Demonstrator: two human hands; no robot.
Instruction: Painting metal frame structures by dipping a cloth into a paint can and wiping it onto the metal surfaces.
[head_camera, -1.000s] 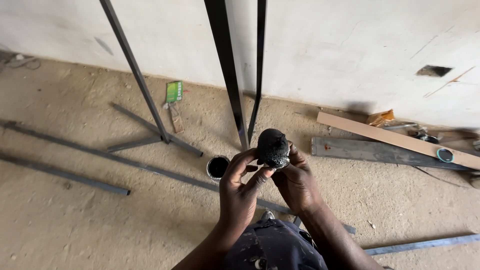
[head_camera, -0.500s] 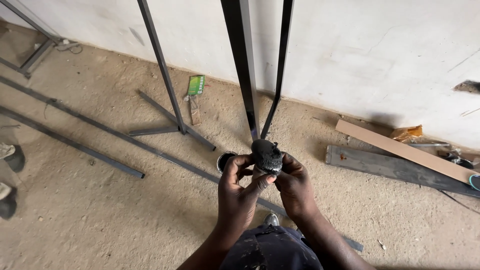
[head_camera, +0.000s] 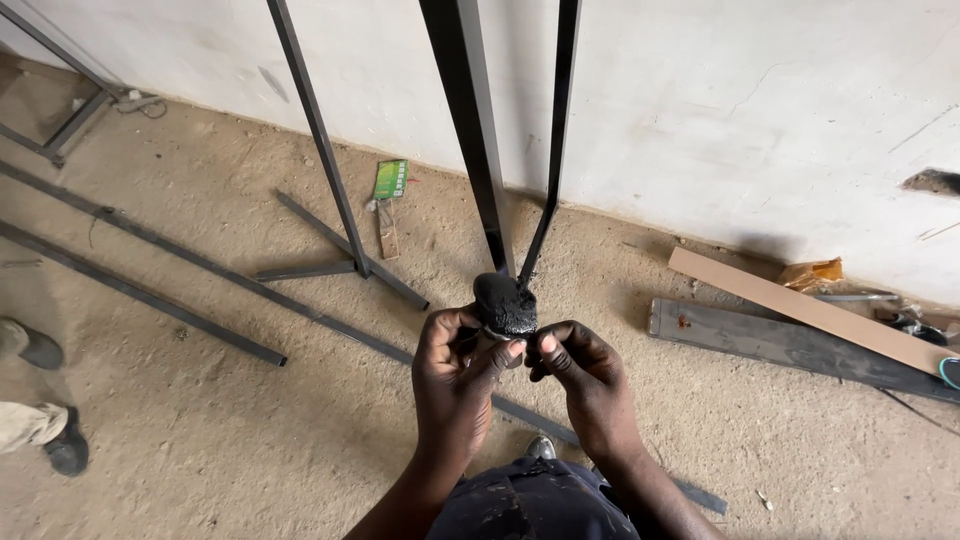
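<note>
- Pinching a black paint-soaked lump (head_camera: 504, 304), the left hand (head_camera: 455, 385) and right hand (head_camera: 590, 385) are closing their fingers around it.
- It is sitting just before the black metal frame's bars (head_camera: 470, 140), above the sandy floor (head_camera: 200, 430).

Single head-worn view, steeply downward, close above both hands (head_camera: 525, 385), floor beyond.

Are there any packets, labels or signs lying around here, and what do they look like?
Green packet: flat, rectangular, green with pale print, on the sandy floor by the foot of the white wall, left of the black metal bars.
Crumpled wrapper: orange-brown, wrinkled, by the wall at right, behind the pale wooden plank.
No signs or screens.
</note>
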